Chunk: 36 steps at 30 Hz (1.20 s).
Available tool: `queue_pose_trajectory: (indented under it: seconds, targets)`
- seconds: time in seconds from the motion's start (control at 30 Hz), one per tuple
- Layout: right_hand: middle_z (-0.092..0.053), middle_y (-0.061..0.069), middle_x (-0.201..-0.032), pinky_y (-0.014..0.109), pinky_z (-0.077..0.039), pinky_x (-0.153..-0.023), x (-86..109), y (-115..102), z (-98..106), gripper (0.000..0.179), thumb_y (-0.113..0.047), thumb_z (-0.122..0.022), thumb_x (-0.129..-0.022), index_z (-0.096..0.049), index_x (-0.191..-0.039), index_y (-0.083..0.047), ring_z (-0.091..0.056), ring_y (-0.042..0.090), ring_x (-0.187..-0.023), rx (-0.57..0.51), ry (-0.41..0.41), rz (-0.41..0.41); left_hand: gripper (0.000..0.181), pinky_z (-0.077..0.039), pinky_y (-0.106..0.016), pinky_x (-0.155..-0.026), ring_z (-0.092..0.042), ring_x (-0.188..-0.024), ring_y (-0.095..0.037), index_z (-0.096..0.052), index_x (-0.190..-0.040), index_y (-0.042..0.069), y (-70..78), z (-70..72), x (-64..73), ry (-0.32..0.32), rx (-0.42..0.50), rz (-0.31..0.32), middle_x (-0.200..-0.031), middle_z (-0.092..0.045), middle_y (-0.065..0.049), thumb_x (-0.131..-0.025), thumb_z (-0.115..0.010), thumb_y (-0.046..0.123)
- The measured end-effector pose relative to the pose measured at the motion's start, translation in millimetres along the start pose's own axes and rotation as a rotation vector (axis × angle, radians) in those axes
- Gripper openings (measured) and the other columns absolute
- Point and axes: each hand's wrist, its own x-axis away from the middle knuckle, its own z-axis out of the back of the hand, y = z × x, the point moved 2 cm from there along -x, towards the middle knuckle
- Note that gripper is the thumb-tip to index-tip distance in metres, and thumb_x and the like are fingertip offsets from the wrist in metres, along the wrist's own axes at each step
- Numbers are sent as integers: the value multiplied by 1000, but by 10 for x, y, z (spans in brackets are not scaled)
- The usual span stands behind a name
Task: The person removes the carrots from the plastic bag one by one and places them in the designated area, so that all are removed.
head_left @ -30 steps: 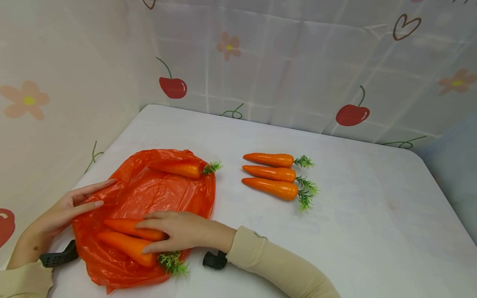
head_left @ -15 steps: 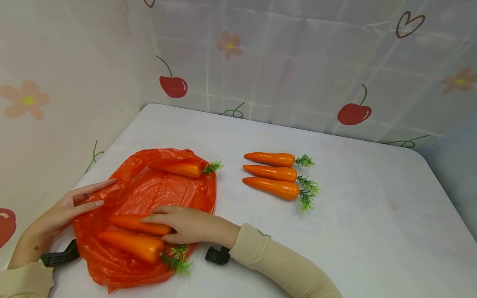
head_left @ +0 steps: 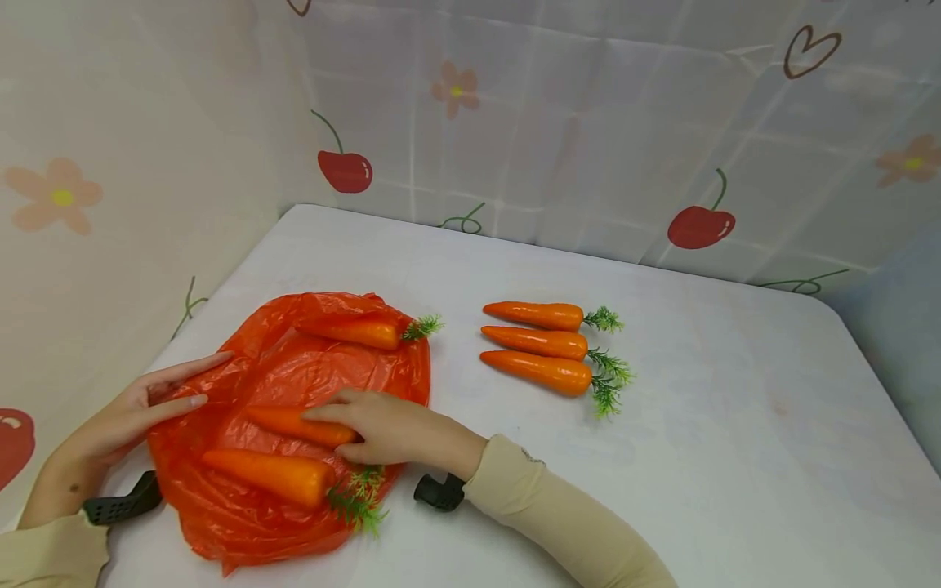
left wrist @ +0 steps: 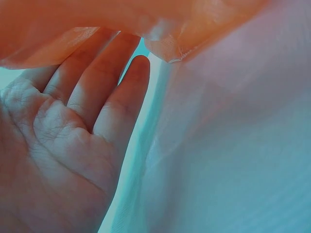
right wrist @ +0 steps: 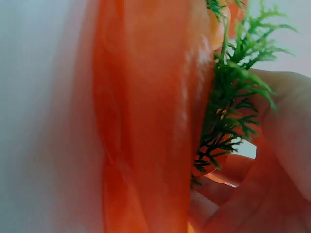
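Observation:
A red plastic bag point(head_left: 323, 384) lies spread on the white table. My right hand point(head_left: 397, 429) grips a carrot point(head_left: 294, 425) near its thick end, over the bag; its green leaves point(right wrist: 233, 92) show beside the hand in the right wrist view. Nearer me lies a second carrot point(head_left: 272, 476) on the bag. A third carrot point(head_left: 360, 332) rests at the bag's far side, leaves sticking out past the edge. My left hand point(head_left: 128, 416) lies against the bag's left side with straight fingers. In the left wrist view, the fingers point(left wrist: 99, 82) reach up behind the film.
Three carrots point(head_left: 540, 343) lie in a row on the white table point(head_left: 698, 425) right of the bag, leaves to the right. A patterned sheet point(head_left: 551, 122) hangs behind the table, and a pale wall point(head_left: 132, 122) stands at the left.
My right hand has drawn the gripped carrot to the right and away from me, widening the space between it and the nearer carrot. The left hand has stayed in place on the bag.

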Motion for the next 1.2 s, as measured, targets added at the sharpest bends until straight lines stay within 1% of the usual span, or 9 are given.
queue_pose_trajectory:
  seconds: [0.17, 0.27, 0.57, 0.77, 0.87, 0.97, 1.1, 1.17, 1.2]
  targets:
    - [-44, -4, -126, 20, -38, -90, 66, 83, 87, 52, -26, -56, -87, -37, -135, -29, -46, 8, -106, -19, -11, -71, 48, -47, -23, -81, -48, -107, 1, -29, -138, 8, 12, -8, -1, 21, -10, 32, -127, -46, 17, -93, -41, 3]
    - [-43, -3, -128, 22, -39, -91, 118, 124, 146, 51, -27, -55, -87, -37, -135, -29, -46, 9, -108, -26, -18, -104, 48, -47, -24, -80, -48, -107, 1, -29, -138, 8, 13, -6, -2, 23, -12, 32, -127, -46, 17, -93, -41, 3]
    - [-42, -1, -131, 27, -36, -95, 257, 254, 305, 48, -22, -54, -87, -41, -133, -25, -42, 13, -115, -59, -32, -135, 48, -48, -24, -80, -48, -107, 1, -30, -138, 8, 20, -13, -1, 28, -31, 33, -127, -46, 18, -92, -42, 4]
    - [-40, -1, -134, 28, -35, -96, 341, 344, 350, 50, -22, -55, -87, -39, -134, -23, -40, 13, -118, -58, -29, -159, 48, -48, -24, -79, -49, -106, 1, -30, -138, 9, 18, -13, -1, 33, -40, 44, -127, -46, 18, -92, -42, 5]
    - [-42, -1, -132, 26, -36, -95, 378, 395, 353, 50, -22, -55, -87, -39, -134, -21, -41, 12, -116, -67, -21, -159, 47, -48, -24, -80, -49, -106, 1, -30, -138, 8, 13, -10, -1, 26, -29, 33, -127, -46, 18, -92, -41, 4]
    - [-44, -1, -130, 24, -37, -94, 416, 442, 356, 49, -21, -55, -87, -41, -134, -20, -43, 10, -113, -80, -7, -144, 48, -48, -25, -80, -49, -107, 0, -29, -138, 7, 6, -6, 0, 6, -9, 9, -128, -45, 17, -92, -40, 2]
    - [-47, -1, -125, 21, -40, -87, 478, 489, 374, 49, -19, -56, -86, -43, -133, -18, -45, 9, -103, -102, 21, -120, 48, -48, -26, -79, -49, -107, 0, -28, -138, 5, -1, -4, 1, -10, 14, -12, -128, -45, 16, -92, -39, 0]
    - [-49, -1, -122, 20, -41, -82, 513, 516, 378, 49, -18, -56, -85, -43, -132, -18, -46, 9, -97, -113, 38, -111, 48, -48, -26, -79, -49, -107, 0, -28, -138, 6, -4, -5, 1, -9, 19, -8, -128, -45, 16, -92, -39, 0]
    - [-49, -1, -122, 20, -41, -81, 533, 532, 378, 49, -18, -56, -85, -43, -132, -18, -46, 9, -96, -119, 44, -110, 48, -48, -25, -79, -49, -107, 0, -28, -138, 6, -4, -5, 0, -6, 18, -4, -128, -45, 17, -92, -39, 0]
